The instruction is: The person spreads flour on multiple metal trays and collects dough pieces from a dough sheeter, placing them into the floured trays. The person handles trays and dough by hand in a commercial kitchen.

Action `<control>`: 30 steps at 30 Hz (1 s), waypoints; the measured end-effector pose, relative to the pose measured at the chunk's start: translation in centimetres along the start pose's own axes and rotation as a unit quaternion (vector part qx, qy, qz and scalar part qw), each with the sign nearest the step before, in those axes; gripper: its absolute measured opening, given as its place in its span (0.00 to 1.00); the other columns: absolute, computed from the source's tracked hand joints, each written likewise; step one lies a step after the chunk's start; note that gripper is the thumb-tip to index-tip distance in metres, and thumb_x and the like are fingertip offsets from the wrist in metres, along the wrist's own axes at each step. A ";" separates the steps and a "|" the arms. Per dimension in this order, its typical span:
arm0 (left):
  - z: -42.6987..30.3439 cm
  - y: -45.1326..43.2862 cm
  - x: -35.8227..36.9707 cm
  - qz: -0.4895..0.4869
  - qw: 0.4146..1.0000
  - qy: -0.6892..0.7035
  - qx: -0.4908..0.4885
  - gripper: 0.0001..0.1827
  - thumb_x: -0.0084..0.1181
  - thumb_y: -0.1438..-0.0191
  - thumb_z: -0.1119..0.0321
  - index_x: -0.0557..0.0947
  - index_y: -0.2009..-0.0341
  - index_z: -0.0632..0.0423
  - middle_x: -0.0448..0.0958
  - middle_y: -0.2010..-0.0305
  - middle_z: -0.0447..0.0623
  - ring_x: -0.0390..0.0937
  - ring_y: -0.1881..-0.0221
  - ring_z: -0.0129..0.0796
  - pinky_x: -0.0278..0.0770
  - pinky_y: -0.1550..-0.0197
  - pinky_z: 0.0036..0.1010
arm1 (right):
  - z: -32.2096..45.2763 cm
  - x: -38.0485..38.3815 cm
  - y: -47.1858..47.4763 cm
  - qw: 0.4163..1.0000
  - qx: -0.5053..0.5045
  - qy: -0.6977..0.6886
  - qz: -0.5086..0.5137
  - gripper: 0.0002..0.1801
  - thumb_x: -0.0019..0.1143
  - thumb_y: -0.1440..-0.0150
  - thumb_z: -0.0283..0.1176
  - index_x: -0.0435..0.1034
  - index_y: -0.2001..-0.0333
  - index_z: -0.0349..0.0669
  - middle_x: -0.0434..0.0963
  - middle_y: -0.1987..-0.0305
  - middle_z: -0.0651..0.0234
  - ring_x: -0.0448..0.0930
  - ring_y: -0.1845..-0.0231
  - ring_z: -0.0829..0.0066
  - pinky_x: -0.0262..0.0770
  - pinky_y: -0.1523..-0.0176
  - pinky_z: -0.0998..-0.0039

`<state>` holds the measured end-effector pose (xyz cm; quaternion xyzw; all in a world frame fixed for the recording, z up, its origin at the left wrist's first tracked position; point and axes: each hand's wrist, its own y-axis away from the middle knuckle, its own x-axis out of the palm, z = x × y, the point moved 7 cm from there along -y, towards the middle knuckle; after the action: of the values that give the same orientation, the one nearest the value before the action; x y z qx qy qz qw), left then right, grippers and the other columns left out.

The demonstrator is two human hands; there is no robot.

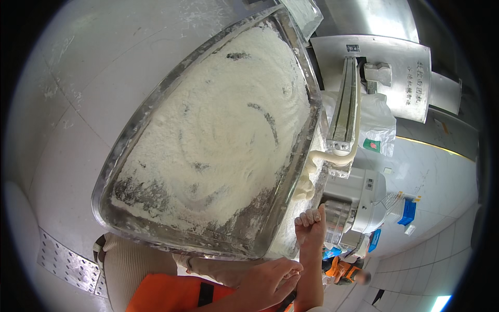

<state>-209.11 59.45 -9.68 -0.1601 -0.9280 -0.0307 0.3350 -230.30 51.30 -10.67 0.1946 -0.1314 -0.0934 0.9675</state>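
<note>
A large metal tray [208,236], holding a thick uneven spread of white flour [218,128], fills the middle. Beyond its lower right corner rises my right hand [310,224], a fist with flour on the fingers and the thumb upright; nothing shows in it. My left hand [273,279] is below the tray's rim, palm hidden, thumb and forefinger apart. Its fingertips overlap or touch my right forearm; I cannot tell which. Nearest the fist, soft pale dough [304,189] lies on a floured surface [286,230]. A dough rope [337,159] hangs onto it from a narrow conveyor [343,117].
A metal dough machine [390,78] stands at upper right, with a plastic bag [376,117] beside it. Further off are a white dough mixer [362,199] and a person in an orange vest [343,271]. A forearm with a wristband [189,265] and orange clothing [167,292] are at bottom.
</note>
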 end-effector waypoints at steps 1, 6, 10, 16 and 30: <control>0.0 0.0 0.0 0.003 1.000 0.002 -0.004 0.10 0.54 0.49 0.70 0.76 0.61 0.56 0.75 0.70 0.50 0.76 0.68 0.36 0.74 0.66 0.27 | 0.0 -0.4 0.0 0.999 -0.008 0.011 -0.037 0.16 0.41 0.38 0.40 0.60 0.78 0.49 0.61 0.81 0.77 0.61 0.78 0.82 0.61 0.69 0.76; 0.1 0.0 0.1 0.004 1.000 0.003 -0.003 0.10 0.54 0.49 0.71 0.76 0.61 0.56 0.74 0.70 0.50 0.75 0.68 0.36 0.74 0.65 0.27 | -0.3 -0.6 0.0 0.991 -0.016 0.039 -0.128 0.09 0.45 0.39 0.34 0.66 0.71 0.45 0.69 0.74 0.73 0.69 0.72 0.80 0.68 0.67 0.75; 0.2 0.1 0.2 0.007 1.000 0.005 -0.003 0.10 0.54 0.49 0.71 0.76 0.60 0.56 0.75 0.70 0.50 0.76 0.68 0.36 0.74 0.65 0.27 | -0.3 -0.4 0.0 0.991 -0.023 0.056 -0.123 0.05 0.46 0.40 0.31 0.67 0.67 0.43 0.72 0.69 0.72 0.73 0.70 0.80 0.73 0.65 0.79; 0.3 0.1 0.4 0.011 1.000 0.009 -0.009 0.10 0.54 0.49 0.71 0.75 0.60 0.56 0.75 0.69 0.50 0.76 0.68 0.36 0.74 0.64 0.27 | 0.1 -1.9 0.4 0.981 -0.035 0.018 -0.192 0.11 0.46 0.39 0.37 0.67 0.73 0.46 0.68 0.80 0.77 0.69 0.79 0.83 0.70 0.73 0.83; 0.7 -0.2 0.6 0.014 1.000 0.017 -0.019 0.10 0.54 0.49 0.72 0.76 0.60 0.56 0.75 0.69 0.50 0.76 0.67 0.35 0.74 0.64 0.26 | 0.6 -0.8 0.2 0.983 -0.050 0.090 -0.151 0.06 0.46 0.40 0.30 0.67 0.68 0.41 0.71 0.72 0.72 0.71 0.73 0.81 0.73 0.70 0.81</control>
<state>-210.01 59.55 -9.83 -0.1787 -0.9191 -0.0464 0.3482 -231.27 51.44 -10.20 0.1711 -0.0083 -0.2273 0.9586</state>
